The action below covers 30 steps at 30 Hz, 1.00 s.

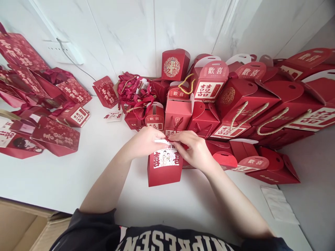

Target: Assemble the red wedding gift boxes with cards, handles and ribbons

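Directly before me on the white table [104,174] stands a red gift box [164,176] with a white label showing a cartoon couple and red characters. My left hand [146,141] is closed on the upper left of this box, near its top flap. From the other side, my right hand [192,146] pinches the top edge with thumb and fingers. Both sets of fingertips nearly meet there and partly cover the top, so its fastening is hidden. Just behind my hands are smaller red boxes, among them one with a twisted red cord [178,122].
Red gift boxes [248,101], some with rope handles, are stacked at the right and back. A heap of dark red ribbons [134,90] lies in the middle. More boxes [56,136] stand at left. A cardboard carton [21,226] sits below the table's front left edge; a tiled wall [131,35] rises behind.
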Available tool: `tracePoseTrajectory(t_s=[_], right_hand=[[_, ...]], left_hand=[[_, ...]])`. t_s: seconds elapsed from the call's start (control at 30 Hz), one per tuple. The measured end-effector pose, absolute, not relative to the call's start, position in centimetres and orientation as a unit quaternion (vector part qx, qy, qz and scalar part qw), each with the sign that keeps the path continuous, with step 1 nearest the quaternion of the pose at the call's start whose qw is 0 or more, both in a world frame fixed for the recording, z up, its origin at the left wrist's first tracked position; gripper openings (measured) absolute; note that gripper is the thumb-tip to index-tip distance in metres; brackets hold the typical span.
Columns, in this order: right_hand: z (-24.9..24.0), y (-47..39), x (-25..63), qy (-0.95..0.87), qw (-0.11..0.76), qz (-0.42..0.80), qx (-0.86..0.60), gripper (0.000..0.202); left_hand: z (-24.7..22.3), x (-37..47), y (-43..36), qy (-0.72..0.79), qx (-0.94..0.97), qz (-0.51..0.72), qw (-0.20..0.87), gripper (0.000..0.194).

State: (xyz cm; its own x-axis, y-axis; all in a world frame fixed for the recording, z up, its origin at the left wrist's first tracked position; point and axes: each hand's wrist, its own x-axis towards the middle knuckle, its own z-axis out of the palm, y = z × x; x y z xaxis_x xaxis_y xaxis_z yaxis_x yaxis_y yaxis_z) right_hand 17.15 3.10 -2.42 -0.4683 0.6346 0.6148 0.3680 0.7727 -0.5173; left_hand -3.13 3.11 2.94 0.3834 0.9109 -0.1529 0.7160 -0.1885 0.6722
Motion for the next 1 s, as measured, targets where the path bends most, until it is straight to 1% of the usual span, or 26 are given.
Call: tracePoseTrajectory(t_s=[0.1,0.2,0.33,0.43,0.53,0.7,0.83,0.93,1.0], right_hand=[[-2.4,3.2,17.2,-0.825,0.431,0.190,-0.312,0.009],[-2.6,3.2,16.9,-0.819,0.443,0.183,-0.316,0.006],[-3.1,3.2,16.4,-0.814,0.468,0.149,-0.310,0.005],[-3.6,3.3,16.2,-0.811,0.481,0.128,-0.307,0.006],[-4.0,3.3,16.0,-0.816,0.490,0.082,-0.295,0.008],[-4.4,3.4,15.7,-0.818,0.507,-0.001,-0.271,0.012],[-4.8,3.3,15.7,-0.841,0.476,-0.086,-0.243,0.017],[-5.0,3.2,15.5,-0.863,0.435,-0.133,-0.219,0.019],[-4.9,3.1,15.4,-0.867,0.430,-0.133,-0.214,0.018]], left_hand=[[2.9,-3.1,3.1,0.540,0.757,0.139,0.340,0.027],[2.8,-3.1,3.1,0.544,0.759,0.133,0.331,0.030],[2.7,-3.1,3.2,0.551,0.758,0.129,0.325,0.033],[2.7,-3.1,3.3,0.551,0.756,0.124,0.331,0.027],[2.7,-3.2,3.3,0.552,0.754,0.126,0.332,0.024],[2.6,-3.4,3.5,0.540,0.754,0.136,0.348,0.024],[2.6,-3.5,3.6,0.522,0.762,0.138,0.359,0.021],[2.4,-3.9,3.8,0.514,0.748,0.136,0.397,0.014],[2.4,-4.2,3.9,0.521,0.735,0.138,0.413,0.021]])
